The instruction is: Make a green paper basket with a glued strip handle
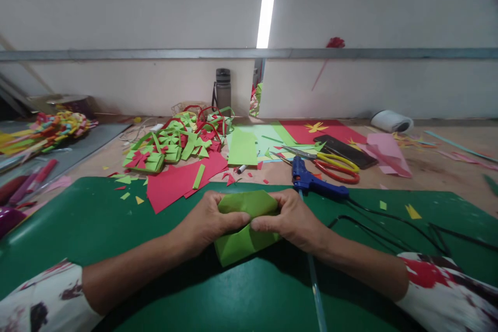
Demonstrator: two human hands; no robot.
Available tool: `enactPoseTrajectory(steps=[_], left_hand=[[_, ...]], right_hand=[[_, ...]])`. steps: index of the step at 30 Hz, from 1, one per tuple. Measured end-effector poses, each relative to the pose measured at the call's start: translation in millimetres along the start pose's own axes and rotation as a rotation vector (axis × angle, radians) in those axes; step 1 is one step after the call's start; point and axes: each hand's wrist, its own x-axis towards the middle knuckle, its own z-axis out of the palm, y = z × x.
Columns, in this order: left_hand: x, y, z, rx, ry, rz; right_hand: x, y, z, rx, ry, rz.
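Between my two hands is a folded green paper piece (249,249), shaped like a small box or bag, held just above the green mat (163,285). My left hand (210,220) grips its left side, thumb pressed on the near upper edge. On the right side my right hand (293,220) closes round it the same way, and the two thumb tips nearly meet in the middle. The fingers behind the paper are hidden. Just beyond my right hand lies a blue glue gun (317,182), with a clear glue stick (316,290) stretching toward me.
Finished green and red paper bags (175,140) are heaped at the back left, near red paper sheets (187,179). Scissors (330,158) and a dark phone (344,150) lie behind the glue gun. Its black cord (373,223) crosses the mat's right side. A bottle (223,91) stands by the wall.
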Motion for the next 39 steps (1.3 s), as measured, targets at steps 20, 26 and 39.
enactPoseTrajectory(steps=[20, 26, 39], left_hand=[[4, -2, -4.7, -0.045, -0.074, -0.010], [3, 2, -9.4, 0.007, -0.108, -0.025], [2, 2, -0.3, 0.084, 0.039, -0.030]], right_hand=[[3, -1, -1, 0.041, -0.048, 0.080], [2, -2, -2, 0.015, -0.023, 0.060], [1, 0, -2, -0.007, -0.021, 0.023]])
